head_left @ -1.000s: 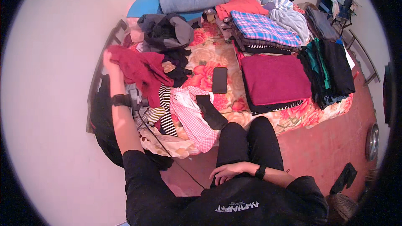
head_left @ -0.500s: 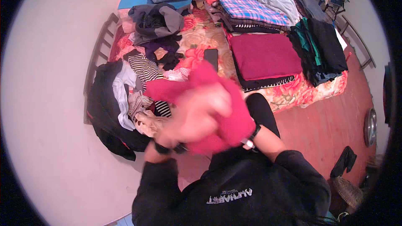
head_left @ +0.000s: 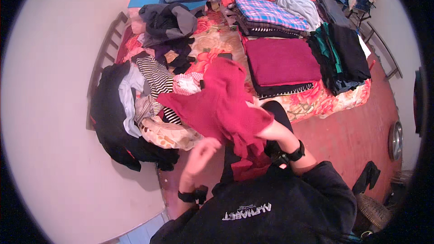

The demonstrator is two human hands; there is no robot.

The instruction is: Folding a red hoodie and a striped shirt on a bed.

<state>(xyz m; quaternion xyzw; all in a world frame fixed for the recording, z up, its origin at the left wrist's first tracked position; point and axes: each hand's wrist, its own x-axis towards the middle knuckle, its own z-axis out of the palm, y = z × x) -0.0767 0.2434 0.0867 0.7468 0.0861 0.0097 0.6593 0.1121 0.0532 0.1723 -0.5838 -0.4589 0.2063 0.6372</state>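
Hands (head_left: 202, 155) at limp, rumpled crimson garment (head_left: 221, 101).

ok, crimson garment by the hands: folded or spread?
Loosely spread: the crimson garment drapes unevenly, a pointed end reaching left, its lower end bunched.

A plain crimson garment (head_left: 221, 99), unfolded and rumpled, drapes loosely over the person's lap (head_left: 279, 114).
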